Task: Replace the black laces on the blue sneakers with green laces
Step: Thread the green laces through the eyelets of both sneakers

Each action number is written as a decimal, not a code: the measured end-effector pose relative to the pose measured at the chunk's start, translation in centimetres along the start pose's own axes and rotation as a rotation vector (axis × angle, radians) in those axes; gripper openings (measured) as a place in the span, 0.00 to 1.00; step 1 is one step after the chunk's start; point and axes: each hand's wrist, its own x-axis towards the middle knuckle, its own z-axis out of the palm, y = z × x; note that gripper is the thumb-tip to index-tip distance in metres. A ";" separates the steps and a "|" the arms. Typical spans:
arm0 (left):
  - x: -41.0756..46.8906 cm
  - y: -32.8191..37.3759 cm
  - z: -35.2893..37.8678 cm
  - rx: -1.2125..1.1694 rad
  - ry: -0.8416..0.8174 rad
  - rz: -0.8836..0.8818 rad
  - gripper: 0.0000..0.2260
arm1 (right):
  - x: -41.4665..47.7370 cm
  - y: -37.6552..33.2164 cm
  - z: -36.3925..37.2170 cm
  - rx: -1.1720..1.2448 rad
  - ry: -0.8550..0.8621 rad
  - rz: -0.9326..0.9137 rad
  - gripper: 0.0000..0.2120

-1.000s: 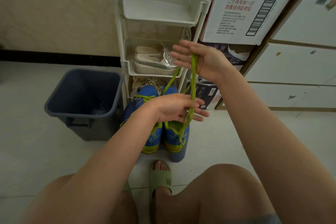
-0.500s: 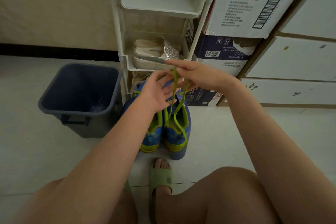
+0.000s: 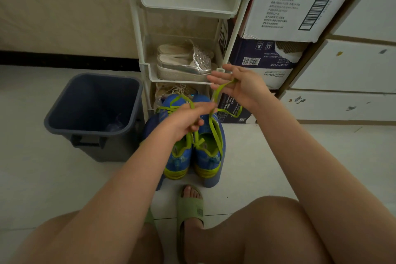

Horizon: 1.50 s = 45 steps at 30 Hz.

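As a green lace (image 3: 217,93) is pinched in the curled fingers (image 3: 198,122) of the left hand (image 3: 186,121) above the blue sneakers (image 3: 206,161), stood at the foot of the white rack (image 3: 186,9), its loop is draped over the spread, nearly straight fingers (image 3: 216,77) of the right hand (image 3: 244,88).

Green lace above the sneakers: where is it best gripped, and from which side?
Pinch the green lace on the stretch between the left hand and the right hand, coming from above: there it is flat and stands clear of the blue sneakers, while its tail hangs slack.
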 end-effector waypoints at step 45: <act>3.8 -2.0 -2.6 0.208 0.352 -0.016 0.11 | 3.8 5.0 -3.4 -1.131 -0.451 -0.031 0.10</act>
